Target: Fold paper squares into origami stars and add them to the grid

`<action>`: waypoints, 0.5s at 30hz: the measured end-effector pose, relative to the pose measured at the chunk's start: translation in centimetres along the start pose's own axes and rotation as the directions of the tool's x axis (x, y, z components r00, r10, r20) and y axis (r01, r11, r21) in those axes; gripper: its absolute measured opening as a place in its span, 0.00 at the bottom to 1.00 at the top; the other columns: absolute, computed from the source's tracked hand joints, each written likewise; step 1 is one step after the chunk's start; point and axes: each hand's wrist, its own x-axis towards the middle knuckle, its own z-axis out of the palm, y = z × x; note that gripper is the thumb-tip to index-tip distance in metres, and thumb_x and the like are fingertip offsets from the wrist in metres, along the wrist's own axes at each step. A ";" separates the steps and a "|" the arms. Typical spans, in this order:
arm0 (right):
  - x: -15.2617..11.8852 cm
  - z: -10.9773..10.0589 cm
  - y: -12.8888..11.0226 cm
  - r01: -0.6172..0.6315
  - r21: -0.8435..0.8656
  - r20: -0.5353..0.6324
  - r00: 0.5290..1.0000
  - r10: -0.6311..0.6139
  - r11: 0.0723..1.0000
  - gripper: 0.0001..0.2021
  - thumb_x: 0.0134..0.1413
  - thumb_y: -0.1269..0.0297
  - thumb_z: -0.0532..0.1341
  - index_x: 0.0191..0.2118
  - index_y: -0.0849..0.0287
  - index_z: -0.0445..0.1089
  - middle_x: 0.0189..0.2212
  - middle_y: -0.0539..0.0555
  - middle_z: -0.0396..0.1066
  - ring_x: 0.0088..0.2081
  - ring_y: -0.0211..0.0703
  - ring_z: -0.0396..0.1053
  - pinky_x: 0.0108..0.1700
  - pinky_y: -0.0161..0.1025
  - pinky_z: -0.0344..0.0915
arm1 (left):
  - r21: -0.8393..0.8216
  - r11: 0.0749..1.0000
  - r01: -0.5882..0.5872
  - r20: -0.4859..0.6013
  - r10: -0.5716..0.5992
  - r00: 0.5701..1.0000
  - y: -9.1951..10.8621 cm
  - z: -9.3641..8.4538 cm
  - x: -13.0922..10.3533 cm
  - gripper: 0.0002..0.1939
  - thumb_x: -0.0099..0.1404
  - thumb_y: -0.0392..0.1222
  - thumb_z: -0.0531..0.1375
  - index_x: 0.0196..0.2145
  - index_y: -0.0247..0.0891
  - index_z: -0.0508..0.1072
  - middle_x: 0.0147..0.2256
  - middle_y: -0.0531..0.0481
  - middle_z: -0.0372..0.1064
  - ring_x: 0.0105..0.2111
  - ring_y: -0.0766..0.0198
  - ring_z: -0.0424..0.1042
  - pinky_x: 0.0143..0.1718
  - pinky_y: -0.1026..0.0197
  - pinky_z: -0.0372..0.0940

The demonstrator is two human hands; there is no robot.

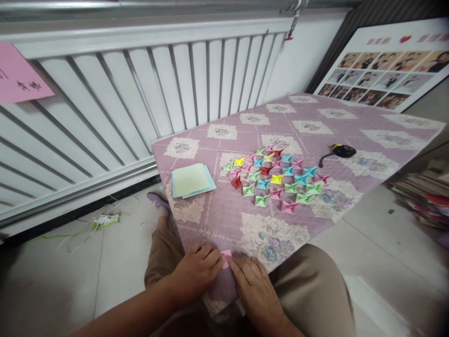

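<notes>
At the near corner of the table, a small folded piece of pink paper (226, 253) lies between my two hands. My left hand (199, 271) has its fingers curled and its fingertips pressed on the paper's left side. From the right, my right hand (253, 283) holds the paper's edge with the tips of its fingers, which lie close together. Parts of the paper are hidden under the fingers. Farther up the cloth stand several small folded paper pieces (276, 179) in pink, green, blue, yellow and red. Left of them lies a stack of square paper sheets (191, 180), pale yellow on top.
A purple floral cloth (220, 215) covers the table, with a black object (343, 150) at its right. Behind stands a white radiator (182, 84). A photo board (382, 65) leans at the back right. A power strip (107, 220) with cables lies on the floor.
</notes>
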 end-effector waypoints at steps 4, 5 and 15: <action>-0.2 0.1 -0.2 -0.028 0.009 -0.007 1.000 0.028 1.000 0.19 0.56 0.75 0.51 0.53 0.57 0.66 0.43 0.54 0.72 0.46 0.47 0.65 0.56 0.48 0.51 | 0.014 1.000 0.006 0.004 -0.006 1.000 0.2 -0.2 -0.1 0.17 0.72 0.40 0.47 0.55 0.34 0.62 0.46 0.43 0.66 0.46 0.55 0.62 0.41 0.54 0.55; -0.2 0.1 -0.2 -0.033 0.011 -0.011 0.999 0.033 0.999 0.19 0.56 0.74 0.52 0.52 0.57 0.67 0.43 0.54 0.72 0.46 0.48 0.65 0.56 0.48 0.51 | 0.015 1.000 0.005 0.002 -0.005 1.000 0.2 -0.3 -0.1 0.17 0.72 0.40 0.47 0.55 0.34 0.62 0.46 0.43 0.66 0.46 0.55 0.62 0.42 0.54 0.55; -0.6 0.2 -0.5 -0.066 0.038 -0.003 0.998 0.066 0.997 0.18 0.57 0.54 0.56 0.51 0.56 0.67 0.45 0.54 0.73 0.51 0.50 0.63 0.59 0.50 0.43 | -0.042 0.999 0.017 -0.003 -0.017 1.000 0.4 0.3 -0.7 0.18 0.71 0.45 0.48 0.56 0.37 0.62 0.51 0.45 0.64 0.52 0.55 0.59 0.48 0.52 0.55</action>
